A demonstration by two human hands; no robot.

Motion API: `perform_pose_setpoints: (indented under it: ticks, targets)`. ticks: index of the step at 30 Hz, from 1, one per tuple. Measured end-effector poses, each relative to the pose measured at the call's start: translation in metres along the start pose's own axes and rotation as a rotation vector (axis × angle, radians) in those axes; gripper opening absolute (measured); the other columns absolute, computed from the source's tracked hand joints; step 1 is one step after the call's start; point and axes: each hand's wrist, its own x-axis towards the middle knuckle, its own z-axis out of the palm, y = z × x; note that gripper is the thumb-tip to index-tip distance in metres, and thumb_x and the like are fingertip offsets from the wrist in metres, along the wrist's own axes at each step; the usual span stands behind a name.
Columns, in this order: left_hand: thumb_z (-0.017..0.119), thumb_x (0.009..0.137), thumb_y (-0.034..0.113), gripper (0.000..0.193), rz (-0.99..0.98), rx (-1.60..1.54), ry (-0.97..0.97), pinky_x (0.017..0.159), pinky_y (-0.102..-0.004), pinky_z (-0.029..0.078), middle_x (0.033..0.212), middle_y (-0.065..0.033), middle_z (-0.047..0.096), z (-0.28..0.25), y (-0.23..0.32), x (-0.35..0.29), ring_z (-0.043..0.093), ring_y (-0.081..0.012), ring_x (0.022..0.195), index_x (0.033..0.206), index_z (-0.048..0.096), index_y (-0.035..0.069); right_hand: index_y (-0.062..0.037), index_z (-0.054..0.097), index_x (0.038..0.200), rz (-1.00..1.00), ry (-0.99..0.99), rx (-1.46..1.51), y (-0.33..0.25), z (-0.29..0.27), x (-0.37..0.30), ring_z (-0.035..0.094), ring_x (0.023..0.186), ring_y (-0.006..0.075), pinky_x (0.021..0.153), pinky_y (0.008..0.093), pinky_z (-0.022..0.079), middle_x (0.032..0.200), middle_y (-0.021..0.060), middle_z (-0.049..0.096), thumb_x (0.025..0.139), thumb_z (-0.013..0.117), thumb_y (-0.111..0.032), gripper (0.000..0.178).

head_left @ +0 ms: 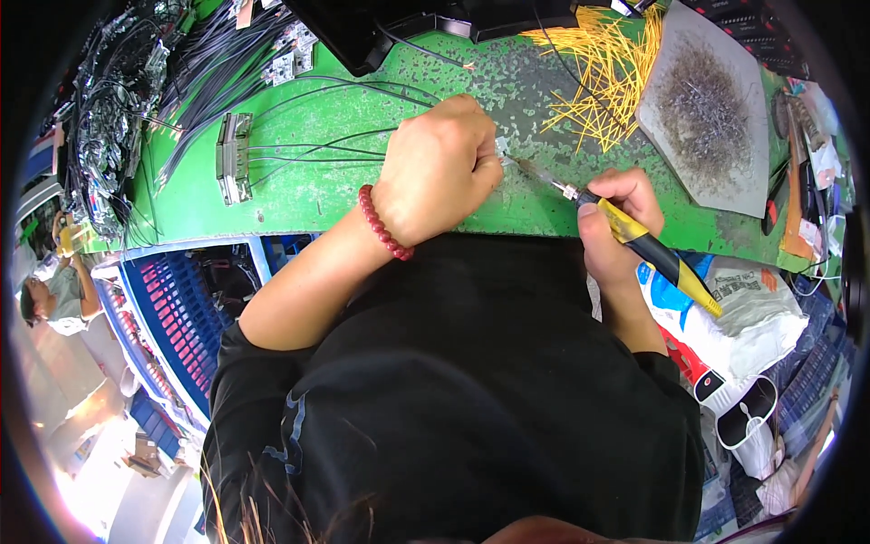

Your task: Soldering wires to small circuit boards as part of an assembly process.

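My right hand [620, 216] is closed around the yellow and black handle of a soldering iron [648, 243]. The iron's metal tip points left and reaches a small whitish piece [504, 150] at the fingertips of my left hand [441, 156]. My left hand is closed, with a red bead bracelet on its wrist. Thin black wires [317, 154] run into it from a silver and black metal block [234, 159] lying on the bench to the left. How the left fingers grip the wires and the small piece is mostly hidden by the back of the hand.
The worn green bench [299, 201] carries black wires with metal parts [227, 68] at far left. Yellow wires [603, 77] lie spread at the back right, beside a grey board [702, 100] covered in dark residue. Blue crates [177, 313] stand below left, and a person [63, 295] is beyond.
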Motion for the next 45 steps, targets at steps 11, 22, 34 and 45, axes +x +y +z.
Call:
perform_pose_setpoints:
  ticks: [11, 22, 34, 45]
  targets:
    - [0.065, 0.069, 0.000, 0.009, 0.018, -0.024, 0.022, 0.055, -0.0353, 0.046, 0.073, -0.0097, 0.057, 0.000, 0.001, 0.000, 0.058, -0.0270, 0.063, 0.068, 0.056, 0.000, -0.0007, 0.054, 0.088, -0.034, -0.004, 0.001, 0.001, 0.000, 0.001, 0.046, 0.061, 0.0036, 0.054, 0.0210, 0.036, 0.075, 0.0010, 0.056, 0.077, 0.070, -0.004, 0.019]
    - [0.065, 0.069, 0.000, 0.010, 0.027, 0.011, 0.038, 0.055, -0.0362, 0.047, 0.076, -0.0105, 0.058, 0.001, 0.003, -0.001, 0.058, -0.0287, 0.063, 0.068, 0.055, 0.000, -0.0013, 0.054, 0.090, -0.036, 0.036, 0.036, 0.002, 0.000, -0.001, 0.048, 0.067, 0.0067, 0.060, 0.0230, 0.039, 0.081, 0.0035, 0.056, 0.076, 0.068, -0.002, 0.019]
    - [0.065, 0.069, -0.001, 0.011, 0.066, 0.007, 0.031, 0.056, -0.0355, 0.047, 0.073, -0.0105, 0.057, 0.000, 0.002, -0.002, 0.057, -0.0280, 0.065, 0.067, 0.055, 0.000, -0.0010, 0.054, 0.090, -0.049, 0.016, 0.041, 0.003, 0.000, 0.000, 0.048, 0.067, 0.0074, 0.060, 0.0228, 0.039, 0.081, 0.0043, 0.055, 0.077, 0.068, -0.004, 0.019]
    - [0.067, 0.073, -0.004, 0.006, 0.025, -0.114, -0.010, 0.065, -0.0331, 0.051, 0.080, -0.0118, 0.064, -0.009, 0.000, -0.003, 0.062, -0.0266, 0.074, 0.076, 0.063, -0.002, -0.0016, 0.054, 0.090, -0.025, 0.017, 0.040, 0.000, 0.000, 0.001, 0.046, 0.064, 0.0044, 0.056, 0.0213, 0.036, 0.077, 0.0009, 0.054, 0.079, 0.069, -0.006, 0.020]
